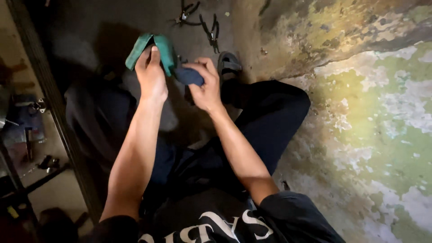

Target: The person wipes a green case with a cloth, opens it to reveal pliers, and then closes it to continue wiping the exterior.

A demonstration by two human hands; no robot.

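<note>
Two bare arms reach down from the bottom of the view, over a pair of dark trousers [270, 117] worn by the seated person, whose knees spread to either side. Largest of all is the peeling wall [373, 112] on the right, mottled green, yellow and white, meeting a dim concrete floor [90, 31] at the top. A dark metal rail [54, 112] runs slantwise down the left side, with blurred tools and clutter beyond it that cannot be told apart.

Next in size is the green cloth [164, 49], folded and tent-shaped, held up between the knees above the floor. The left hand [150, 74] is closed around it from below, thumb pressed flat against the near face of the fold. Just beside it, touching the cloth's right edge, is a small dark blue piece [189, 75], whether cloth or something wrapped cannot be told. The right hand [204, 87] is curled tightly around this piece, fingers bent over its top.

Behind the right hand a grey sandal [228, 65] shows on one foot. Smallest are the pliers [211, 29], dark-handled, lying on the floor near the top, with another dark hand tool [185, 13] just left of them.
</note>
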